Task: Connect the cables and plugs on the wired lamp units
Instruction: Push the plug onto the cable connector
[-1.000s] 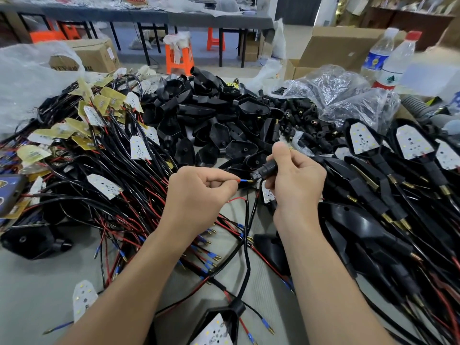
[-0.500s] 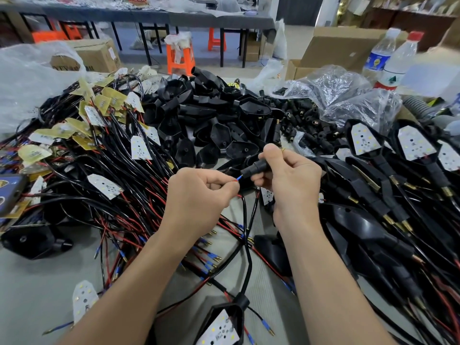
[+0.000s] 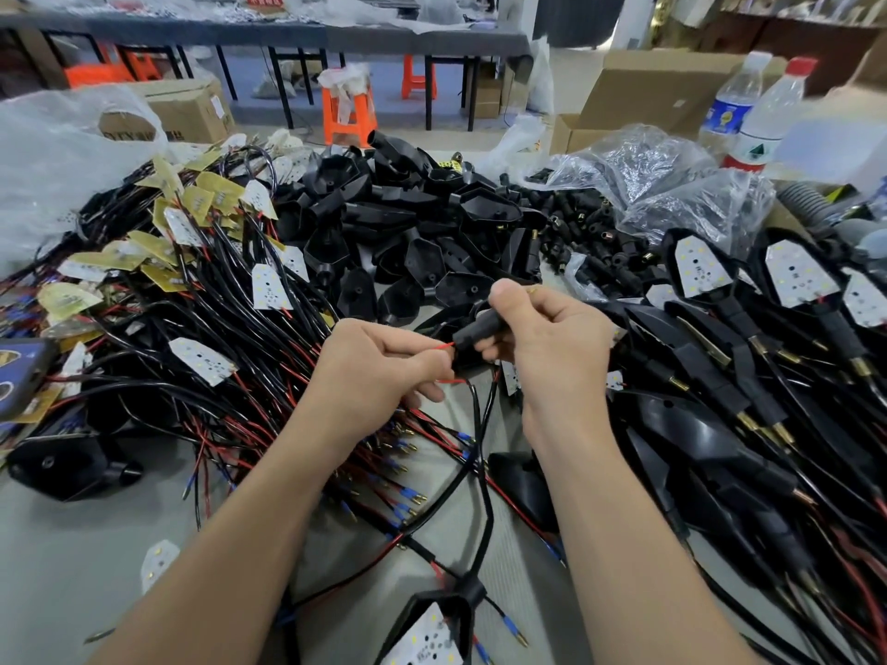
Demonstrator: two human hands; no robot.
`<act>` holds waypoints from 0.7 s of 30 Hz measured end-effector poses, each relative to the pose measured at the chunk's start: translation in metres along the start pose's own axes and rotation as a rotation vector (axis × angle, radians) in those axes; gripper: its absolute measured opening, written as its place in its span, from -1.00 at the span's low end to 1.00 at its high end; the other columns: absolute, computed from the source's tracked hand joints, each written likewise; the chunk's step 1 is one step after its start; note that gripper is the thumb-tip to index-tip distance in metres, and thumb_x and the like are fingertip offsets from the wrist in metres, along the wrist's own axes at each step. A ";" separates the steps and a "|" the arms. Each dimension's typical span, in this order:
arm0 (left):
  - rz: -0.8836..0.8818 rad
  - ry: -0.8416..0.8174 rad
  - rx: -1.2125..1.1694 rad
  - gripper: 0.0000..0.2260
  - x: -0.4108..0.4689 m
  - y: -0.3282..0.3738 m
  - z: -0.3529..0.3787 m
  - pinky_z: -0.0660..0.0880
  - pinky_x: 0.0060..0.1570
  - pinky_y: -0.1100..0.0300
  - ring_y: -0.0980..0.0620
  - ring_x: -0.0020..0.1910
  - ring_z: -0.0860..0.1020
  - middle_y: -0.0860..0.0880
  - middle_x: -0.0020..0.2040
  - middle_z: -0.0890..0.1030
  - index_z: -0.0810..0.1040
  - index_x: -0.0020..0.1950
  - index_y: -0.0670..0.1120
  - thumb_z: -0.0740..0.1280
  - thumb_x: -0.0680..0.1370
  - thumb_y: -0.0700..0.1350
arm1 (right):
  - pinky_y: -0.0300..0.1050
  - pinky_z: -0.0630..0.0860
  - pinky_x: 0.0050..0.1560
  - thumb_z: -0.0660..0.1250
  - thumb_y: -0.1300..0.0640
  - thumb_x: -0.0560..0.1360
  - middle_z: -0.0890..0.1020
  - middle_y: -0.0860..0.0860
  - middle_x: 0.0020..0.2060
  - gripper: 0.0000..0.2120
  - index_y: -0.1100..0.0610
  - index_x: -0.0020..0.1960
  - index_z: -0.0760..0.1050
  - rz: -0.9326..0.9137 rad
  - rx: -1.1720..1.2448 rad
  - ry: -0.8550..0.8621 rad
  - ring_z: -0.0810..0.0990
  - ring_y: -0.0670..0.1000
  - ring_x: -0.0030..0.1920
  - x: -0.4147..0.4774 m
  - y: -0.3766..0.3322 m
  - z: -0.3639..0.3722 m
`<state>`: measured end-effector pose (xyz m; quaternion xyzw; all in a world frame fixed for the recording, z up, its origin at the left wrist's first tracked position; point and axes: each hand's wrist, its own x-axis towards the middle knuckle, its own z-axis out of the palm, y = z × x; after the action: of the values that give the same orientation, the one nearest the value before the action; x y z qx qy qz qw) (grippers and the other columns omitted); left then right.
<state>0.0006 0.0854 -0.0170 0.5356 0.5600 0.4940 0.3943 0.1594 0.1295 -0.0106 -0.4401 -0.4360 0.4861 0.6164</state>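
As red wire (image 3: 440, 348) meets black plug (image 3: 480, 326)

While the left hand (image 3: 379, 371) pinches the red wire, the right hand (image 3: 552, 338) grips the black plug, curled round it, beside the cable pile (image 3: 216, 376); wire tip sits at plug's end.

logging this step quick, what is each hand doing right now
Left hand: fingers curled, pinching the red wire at the plug's mouth.
Right hand: fingers curled, gripping the black plug.

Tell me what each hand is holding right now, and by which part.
The right hand grips the black sleeve around its upper right end. The left hand pinches the thin red wire just short of the sleeve's open mouth.
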 end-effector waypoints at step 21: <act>-0.108 -0.127 -0.291 -0.90 0.000 0.000 -0.001 0.47 -0.48 0.32 0.11 -0.46 0.61 -0.07 -0.36 0.66 0.78 -0.19 -0.08 0.61 0.34 -0.12 | -0.19 0.55 -0.38 0.38 0.17 0.61 0.69 0.12 -0.29 -0.84 0.17 -0.14 0.62 0.175 0.185 -0.024 0.57 -0.01 -0.42 -0.014 -0.007 0.015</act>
<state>-0.0003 0.0855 -0.0166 0.4721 0.4845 0.5129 0.5284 0.1440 0.1164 -0.0017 -0.4118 -0.3564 0.5813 0.6045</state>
